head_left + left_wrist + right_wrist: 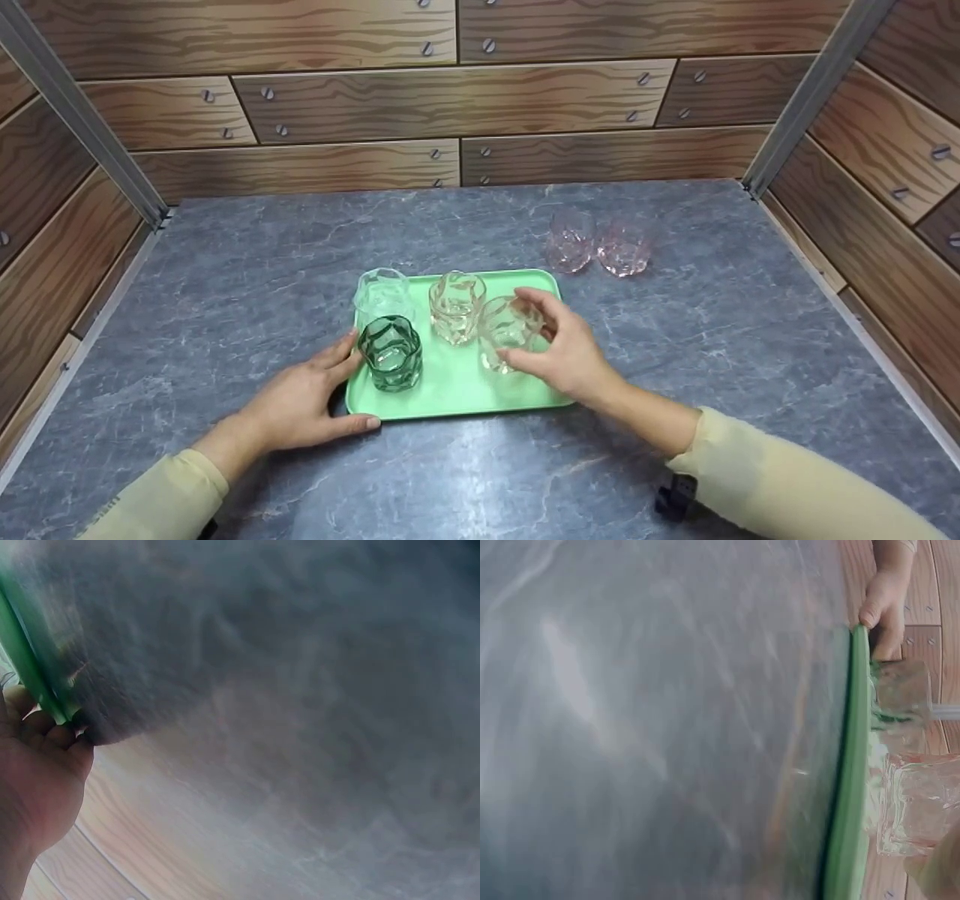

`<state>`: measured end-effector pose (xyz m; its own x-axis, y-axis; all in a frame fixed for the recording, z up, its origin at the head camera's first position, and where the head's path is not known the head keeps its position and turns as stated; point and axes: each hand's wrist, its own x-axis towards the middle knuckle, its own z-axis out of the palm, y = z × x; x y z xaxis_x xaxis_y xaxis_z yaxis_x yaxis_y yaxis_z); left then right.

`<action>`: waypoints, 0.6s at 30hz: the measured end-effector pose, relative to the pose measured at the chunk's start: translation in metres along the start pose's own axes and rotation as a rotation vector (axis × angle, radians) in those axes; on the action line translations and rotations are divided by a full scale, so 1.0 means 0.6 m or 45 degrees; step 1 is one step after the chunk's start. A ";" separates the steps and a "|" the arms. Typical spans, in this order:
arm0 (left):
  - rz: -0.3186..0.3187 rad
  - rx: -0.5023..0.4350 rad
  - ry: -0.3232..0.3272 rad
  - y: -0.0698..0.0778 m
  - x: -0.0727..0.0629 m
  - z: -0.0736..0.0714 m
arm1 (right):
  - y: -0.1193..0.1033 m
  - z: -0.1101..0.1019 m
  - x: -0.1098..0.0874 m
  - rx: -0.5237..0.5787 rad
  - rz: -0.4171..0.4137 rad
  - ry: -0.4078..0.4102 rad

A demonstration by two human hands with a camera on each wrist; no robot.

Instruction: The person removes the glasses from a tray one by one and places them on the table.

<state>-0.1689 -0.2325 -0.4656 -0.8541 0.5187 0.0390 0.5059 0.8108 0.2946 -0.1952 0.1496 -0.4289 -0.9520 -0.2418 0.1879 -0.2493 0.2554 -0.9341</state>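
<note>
My right hand [566,349] holds a clear faceted glass [499,337] between thumb and fingers over the right part of a light green tray [457,394]. In the right wrist view that glass [919,806] stands upright beside the tray rim [851,780], with a fingertip at its side. The left hand [304,401] grips the tray's front left corner, thumb at the front edge and fingers along the left side. Close to those fingers is a dark green glass [391,356]. Behind it stands a clear glass [381,292], and another faintly tinted one [456,304] is at the back middle.
Two pale pink glasses [570,247] sit side by side on the grey marbled table [720,300], beyond the tray's back right corner. Wood-patterned panels [450,97] enclose the table at the back and both sides.
</note>
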 end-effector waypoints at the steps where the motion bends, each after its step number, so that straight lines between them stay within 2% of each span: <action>1: -0.001 0.002 -0.001 0.000 0.000 0.000 | -0.002 -0.007 0.002 0.002 -0.008 -0.004; 8: -0.011 0.001 -0.013 0.000 0.001 0.000 | -0.015 -0.063 0.021 0.041 -0.083 -0.009; 18: -0.008 0.005 -0.008 0.000 0.001 -0.001 | -0.038 -0.158 0.045 0.015 -0.133 0.083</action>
<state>-0.1695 -0.2324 -0.4648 -0.8563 0.5155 0.0313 0.5012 0.8150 0.2908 -0.2320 0.2258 -0.3738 -0.9305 -0.2054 0.3034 -0.3461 0.2211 -0.9118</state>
